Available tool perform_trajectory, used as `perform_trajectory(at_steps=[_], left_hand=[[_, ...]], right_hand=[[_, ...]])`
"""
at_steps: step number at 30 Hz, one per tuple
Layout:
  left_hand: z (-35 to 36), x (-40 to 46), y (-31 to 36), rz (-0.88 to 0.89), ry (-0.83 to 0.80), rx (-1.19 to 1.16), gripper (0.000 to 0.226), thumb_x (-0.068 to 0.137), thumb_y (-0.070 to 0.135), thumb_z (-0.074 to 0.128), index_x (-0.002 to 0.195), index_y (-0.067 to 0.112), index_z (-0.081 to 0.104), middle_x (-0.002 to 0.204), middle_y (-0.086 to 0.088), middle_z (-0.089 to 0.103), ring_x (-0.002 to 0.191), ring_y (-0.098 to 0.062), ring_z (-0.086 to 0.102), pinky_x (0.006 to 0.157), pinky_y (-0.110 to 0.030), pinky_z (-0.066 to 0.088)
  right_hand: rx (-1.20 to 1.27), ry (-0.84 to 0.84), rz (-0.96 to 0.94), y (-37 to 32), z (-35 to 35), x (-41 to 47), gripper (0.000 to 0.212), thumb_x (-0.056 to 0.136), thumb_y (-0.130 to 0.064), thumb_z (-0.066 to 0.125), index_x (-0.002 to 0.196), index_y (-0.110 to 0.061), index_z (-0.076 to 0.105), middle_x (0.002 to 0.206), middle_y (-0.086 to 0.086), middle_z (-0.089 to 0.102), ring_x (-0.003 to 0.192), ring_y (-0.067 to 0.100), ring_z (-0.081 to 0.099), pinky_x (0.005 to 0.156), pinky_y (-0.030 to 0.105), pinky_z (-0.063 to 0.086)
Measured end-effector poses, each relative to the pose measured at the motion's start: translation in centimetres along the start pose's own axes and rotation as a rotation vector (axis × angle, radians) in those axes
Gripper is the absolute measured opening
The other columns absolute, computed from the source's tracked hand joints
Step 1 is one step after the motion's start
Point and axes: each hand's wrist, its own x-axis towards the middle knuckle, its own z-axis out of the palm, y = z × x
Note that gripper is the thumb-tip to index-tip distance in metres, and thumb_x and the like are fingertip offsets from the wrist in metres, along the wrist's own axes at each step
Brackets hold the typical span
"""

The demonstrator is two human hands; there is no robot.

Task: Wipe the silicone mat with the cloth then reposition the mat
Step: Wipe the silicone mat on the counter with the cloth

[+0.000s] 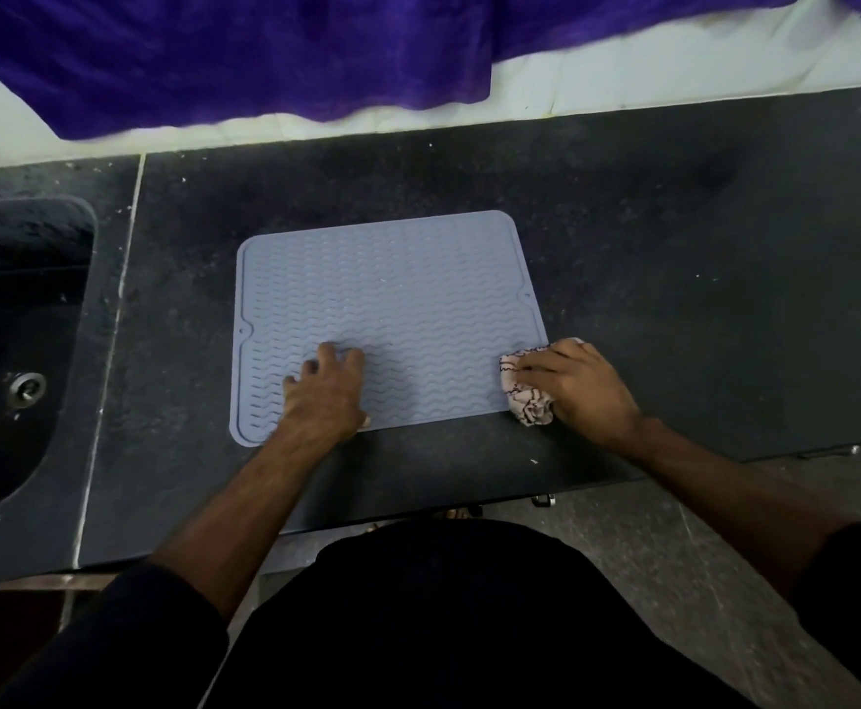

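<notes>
A grey-blue silicone mat [392, 294] with a wavy ribbed surface lies flat on the dark stone counter [674, 258]. My left hand [328, 394] presses down on the mat's near left part, fingers spread. My right hand [579, 388] grips a crumpled white cloth [528, 401] with dark line markings. The cloth sits at the mat's near right corner, partly on the mat edge and partly on the counter. Much of the cloth is hidden under my fingers.
A dark sink [9, 350] with a metal drain [28, 387] is set into the counter at the left. A purple fabric [264, 58] hangs over the white wall at the back. The counter's front edge runs just below my hands.
</notes>
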Motion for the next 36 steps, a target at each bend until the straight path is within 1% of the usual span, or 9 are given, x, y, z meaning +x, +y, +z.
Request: perform_trajectory(at_steps=[4, 8, 12, 19, 25, 29, 31, 33, 36], left_hand=[[-0.6, 1.1, 0.5, 0.057, 0.070, -0.005, 0.086, 0.079, 0.043, 0.073, 0.148, 0.019, 0.026, 0.152, -0.011, 0.024, 0.139, -0.030, 0.026, 0.113, -0.050, 0.026], [-2.9, 3.8, 2.8, 0.179, 0.106, -0.112, 0.093, 0.085, 0.039, 0.070, 0.154, 0.015, 0.013, 0.161, -0.009, 0.011, 0.147, -0.028, 0.014, 0.118, -0.047, 0.020], [-5.7, 7.9, 5.8, 0.294, 0.129, -0.093, 0.097, 0.085, 0.035, 0.070, 0.155, 0.015, 0.005, 0.163, -0.007, 0.004, 0.149, -0.026, 0.009, 0.119, -0.045, 0.016], [-9.4, 14.6, 9.4, 0.396, 0.099, -0.016, 0.116, 0.075, 0.041, 0.080, 0.155, 0.013, 0.000, 0.163, -0.007, 0.001, 0.149, -0.026, 0.006, 0.119, -0.047, 0.016], [-10.4, 18.1, 10.1, 0.438, -0.015, 0.023, 0.132, 0.066, 0.047, 0.084, 0.154, 0.013, -0.009, 0.163, -0.006, -0.005, 0.149, -0.029, -0.001, 0.119, -0.049, 0.015], [-9.6, 19.0, 9.9, 0.431, -0.035, 0.033, 0.136, 0.063, 0.049, 0.085, 0.154, 0.015, -0.009, 0.163, -0.005, -0.006, 0.149, -0.028, -0.001, 0.119, -0.050, 0.014], [-9.4, 19.3, 9.9, 0.427, -0.031, 0.048, 0.136, 0.062, 0.051, 0.085, 0.154, 0.016, -0.010, 0.163, -0.004, -0.008, 0.149, -0.028, -0.001, 0.118, -0.052, 0.014], [-9.2, 19.5, 9.9, 0.424, -0.036, 0.074, 0.136, 0.062, 0.053, 0.084, 0.154, 0.018, -0.010, 0.162, -0.004, -0.010, 0.149, -0.028, -0.002, 0.117, -0.054, 0.016], [-9.0, 19.8, 10.1, 0.414, -0.037, 0.117, 0.134, 0.062, 0.056, 0.083, 0.154, 0.019, -0.008, 0.162, -0.003, -0.012, 0.149, -0.029, -0.002, 0.116, -0.057, 0.019]], right_hand=[[0.162, 0.038, 0.137, 0.0, -0.9, 1.1, 0.049, 0.063, 0.003, 0.076, 0.109, -0.013, 0.072, 0.118, 0.005, 0.069, 0.098, 0.035, 0.061, 0.080, 0.042, 0.047], [0.272, 0.143, 0.205, 1.1, -2.5, 4.6, 0.035, 0.073, -0.007, 0.077, 0.107, -0.007, 0.073, 0.108, 0.011, 0.073, 0.099, 0.031, 0.066, 0.089, 0.041, 0.052], [0.254, 0.098, 0.277, 3.8, -2.8, 8.7, 0.018, 0.084, -0.016, 0.069, 0.100, -0.008, 0.073, 0.100, 0.009, 0.073, 0.092, 0.025, 0.068, 0.080, 0.042, 0.055], [0.078, 0.071, 0.348, 6.8, -3.1, 15.8, 0.027, 0.088, -0.025, 0.059, 0.112, -0.017, 0.068, 0.116, 0.005, 0.069, 0.108, 0.026, 0.063, 0.095, 0.044, 0.047], [-0.047, 0.024, 0.327, 8.6, -2.9, 19.8, 0.026, 0.093, -0.032, 0.049, 0.100, -0.013, 0.066, 0.104, 0.009, 0.070, 0.100, 0.031, 0.063, 0.085, 0.040, 0.048], [-0.126, -0.166, 0.324, 9.1, -1.1, 20.5, 0.028, 0.093, -0.025, 0.050, 0.115, -0.011, 0.060, 0.116, 0.010, 0.066, 0.107, 0.034, 0.059, 0.091, 0.042, 0.045], [-0.160, -0.183, 0.307, 9.1, -0.2, 20.1, 0.032, 0.094, -0.023, 0.049, 0.125, -0.013, 0.055, 0.128, 0.007, 0.060, 0.113, 0.033, 0.057, 0.093, 0.042, 0.045], [-0.179, -0.164, 0.288, 9.0, 0.3, 19.7, 0.034, 0.093, -0.020, 0.051, 0.126, -0.015, 0.055, 0.133, 0.004, 0.056, 0.115, 0.032, 0.055, 0.093, 0.042, 0.043], [-0.234, -0.190, 0.301, 8.7, 0.3, 19.2, 0.032, 0.089, -0.019, 0.056, 0.121, -0.015, 0.058, 0.129, 0.005, 0.058, 0.112, 0.032, 0.056, 0.090, 0.041, 0.043]])
